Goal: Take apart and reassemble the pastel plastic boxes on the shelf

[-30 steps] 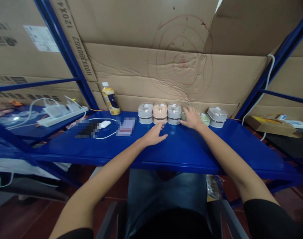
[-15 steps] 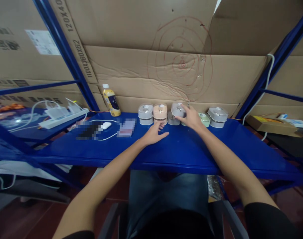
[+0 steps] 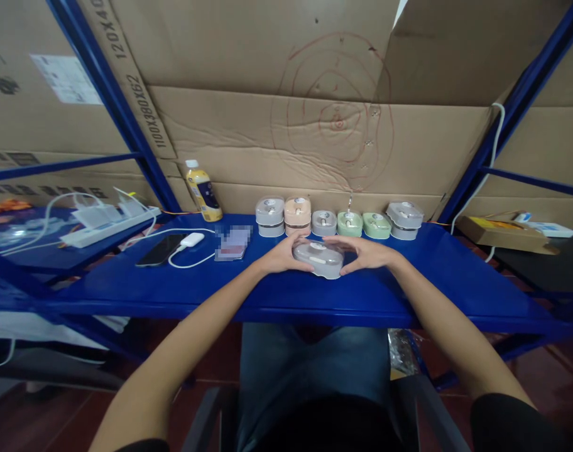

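A grey plastic box with a clear lid [image 3: 320, 257] is at the middle of the blue shelf, between my two hands. My left hand [image 3: 284, 253] curls round its left side, thumb at the front and fingers behind. From the right, my right hand [image 3: 369, 252] grips it the same way. Behind stands a row of similar boxes: a stacked grey pair [image 3: 270, 220], a stacked peach pair [image 3: 298, 213], a single grey box [image 3: 324, 223], two green boxes [image 3: 349, 224] side by side, and another stacked grey pair [image 3: 404, 220].
On the left stand a yellow drink bottle [image 3: 204, 191], a black phone [image 3: 160, 250], a white charger [image 3: 191, 240] with its cable and a blurred flat item [image 3: 234, 243]. A power strip [image 3: 111, 227] lies further left. Cardboard [image 3: 249, 119] backs the shelf; blue posts [image 3: 121, 107] flank it.
My right hand has brought the grey box from the top of the row down towards me. My left hand has closed on its other side. The view has shifted slightly.
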`<action>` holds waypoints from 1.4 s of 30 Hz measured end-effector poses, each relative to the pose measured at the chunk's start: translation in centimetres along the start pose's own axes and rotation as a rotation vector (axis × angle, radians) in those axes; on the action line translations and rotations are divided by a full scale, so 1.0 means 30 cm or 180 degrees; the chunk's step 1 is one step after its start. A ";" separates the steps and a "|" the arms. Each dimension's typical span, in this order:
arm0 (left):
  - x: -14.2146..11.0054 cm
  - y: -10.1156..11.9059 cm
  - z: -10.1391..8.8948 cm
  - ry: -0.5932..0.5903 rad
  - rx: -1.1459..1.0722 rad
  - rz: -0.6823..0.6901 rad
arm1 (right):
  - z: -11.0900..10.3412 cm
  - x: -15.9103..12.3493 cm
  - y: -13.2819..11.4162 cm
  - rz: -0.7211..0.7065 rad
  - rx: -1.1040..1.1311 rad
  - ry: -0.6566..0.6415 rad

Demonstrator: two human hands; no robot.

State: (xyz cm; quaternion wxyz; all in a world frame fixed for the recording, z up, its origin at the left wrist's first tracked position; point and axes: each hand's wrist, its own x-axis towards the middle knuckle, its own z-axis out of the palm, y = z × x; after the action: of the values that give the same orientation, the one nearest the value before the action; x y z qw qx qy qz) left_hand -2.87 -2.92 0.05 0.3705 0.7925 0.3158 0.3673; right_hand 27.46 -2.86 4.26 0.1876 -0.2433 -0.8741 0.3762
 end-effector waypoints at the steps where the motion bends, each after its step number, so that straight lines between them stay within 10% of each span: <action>1: 0.001 0.000 0.014 0.0073 0.0174 0.0054 | -0.002 -0.001 0.006 0.0049 -0.0105 -0.0042; 10: 0.002 -0.001 0.089 0.0288 0.0867 0.0235 | 0.101 0.085 0.001 0.0069 -0.1396 0.0814; 21: -0.022 0.019 0.056 -0.0075 0.1696 0.0415 | -0.099 -0.027 0.083 0.0760 -0.1171 0.2303; 35: 0.008 -0.008 -0.042 0.1039 0.1639 -0.0092 | -0.086 -0.018 0.098 0.0870 -0.0927 0.2103; 42: -0.024 0.053 0.031 0.0185 0.1892 0.0422 | -0.082 -0.013 0.110 0.0834 -0.0759 0.2238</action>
State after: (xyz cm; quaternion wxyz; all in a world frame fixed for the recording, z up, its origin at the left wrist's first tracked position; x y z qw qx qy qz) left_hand -2.12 -4.65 0.67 0.0886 0.8742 0.3675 0.3047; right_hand 29.99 0.29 3.32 0.3964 -0.4869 -0.7556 0.1865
